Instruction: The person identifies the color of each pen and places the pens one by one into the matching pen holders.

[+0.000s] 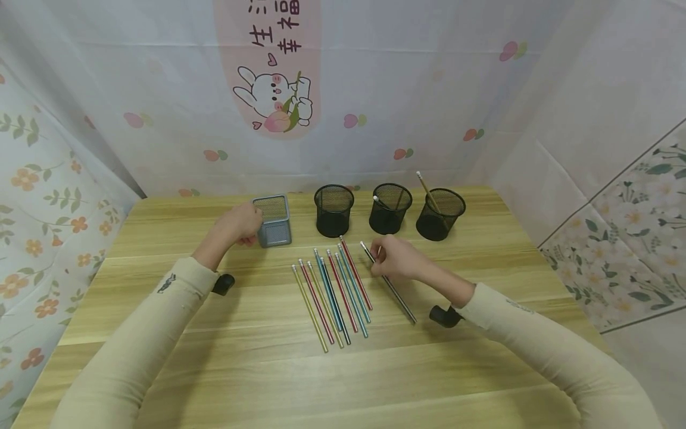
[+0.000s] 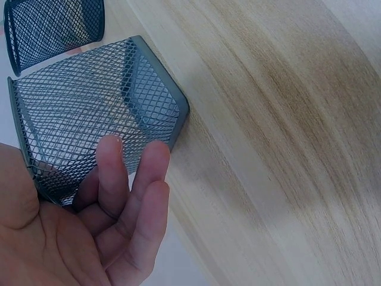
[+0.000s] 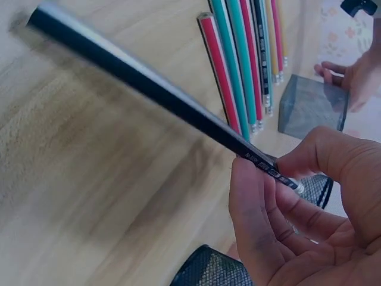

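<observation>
My right hand (image 1: 395,257) pinches a black pencil (image 1: 399,298) near its white eraser end, between thumb and fingers. In the right wrist view the pencil (image 3: 149,89) slants over the table. My left hand (image 1: 241,223) grips the rim of a square grey mesh pencil holder (image 1: 276,234) at its left side; the left wrist view shows the other fingers loosely bent beside the mesh wall (image 2: 71,101). Between the hands lies a row of gold, red, blue and black pencils (image 1: 332,298), eraser ends toward the holders.
Three round black mesh holders stand along the back: one at the middle (image 1: 333,220), one holding a pencil with a white eraser (image 1: 387,221), and the rightmost (image 1: 433,225) with a gold pencil (image 1: 427,190). A patterned cloth (image 1: 429,89) hangs behind the wooden table (image 1: 257,381).
</observation>
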`<state>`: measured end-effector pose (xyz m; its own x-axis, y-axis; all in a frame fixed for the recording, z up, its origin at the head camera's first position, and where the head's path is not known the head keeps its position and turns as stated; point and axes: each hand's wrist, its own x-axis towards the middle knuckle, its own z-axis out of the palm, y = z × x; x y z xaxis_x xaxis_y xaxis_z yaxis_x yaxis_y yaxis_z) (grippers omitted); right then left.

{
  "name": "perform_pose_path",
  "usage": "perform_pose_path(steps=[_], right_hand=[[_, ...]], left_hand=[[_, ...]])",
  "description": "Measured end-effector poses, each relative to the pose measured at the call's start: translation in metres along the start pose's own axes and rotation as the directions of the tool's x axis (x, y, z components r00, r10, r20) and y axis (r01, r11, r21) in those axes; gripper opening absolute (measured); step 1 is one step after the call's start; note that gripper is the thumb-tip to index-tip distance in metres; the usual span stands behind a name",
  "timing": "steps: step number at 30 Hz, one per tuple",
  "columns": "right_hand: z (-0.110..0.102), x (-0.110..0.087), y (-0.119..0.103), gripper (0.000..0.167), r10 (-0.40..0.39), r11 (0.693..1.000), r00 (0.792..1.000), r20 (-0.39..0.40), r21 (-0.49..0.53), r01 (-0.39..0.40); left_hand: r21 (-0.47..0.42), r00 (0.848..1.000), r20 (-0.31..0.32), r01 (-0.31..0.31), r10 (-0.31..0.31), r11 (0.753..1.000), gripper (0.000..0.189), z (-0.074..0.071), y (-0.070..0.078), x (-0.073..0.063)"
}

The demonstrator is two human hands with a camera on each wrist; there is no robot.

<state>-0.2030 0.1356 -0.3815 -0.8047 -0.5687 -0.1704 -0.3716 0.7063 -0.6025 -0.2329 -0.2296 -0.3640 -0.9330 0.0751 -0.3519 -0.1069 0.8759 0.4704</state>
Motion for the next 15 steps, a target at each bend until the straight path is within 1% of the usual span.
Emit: perform_pose_path(steps=[5, 9, 12, 15], right_hand=[[-0.008, 0.0, -0.001, 0.013, -0.075, 0.997, 0.996, -0.049, -0.034, 0.074], [-0.013, -0.001, -0.002, 0.012, -0.128, 0.992, 0.988, -0.083, -0.033, 0.126], [-0.017, -0.003, -0.003, 0.011, -0.141, 0.99, 0.984, -0.105, -0.026, 0.139], [-0.02, -0.006, -0.006, 0.012, -0.136, 0.99, 0.982, -0.131, -0.039, 0.132]], left_hand=[[-0.023, 1.0, 0.011, -0.008, 0.008, 1.0, 0.053, -0.001, 0.001, -0.002], [-0.016, 1.0, 0.013, -0.008, 0.009, 1.0, 0.053, -0.002, 0.001, -0.003], [0.0, 1.0, 0.009, -0.006, 0.006, 1.0, 0.051, -0.001, 0.002, -0.003], [0.008, 1.0, 0.006, -0.004, 0.004, 1.0, 0.051, -0.001, 0.003, -0.003]])
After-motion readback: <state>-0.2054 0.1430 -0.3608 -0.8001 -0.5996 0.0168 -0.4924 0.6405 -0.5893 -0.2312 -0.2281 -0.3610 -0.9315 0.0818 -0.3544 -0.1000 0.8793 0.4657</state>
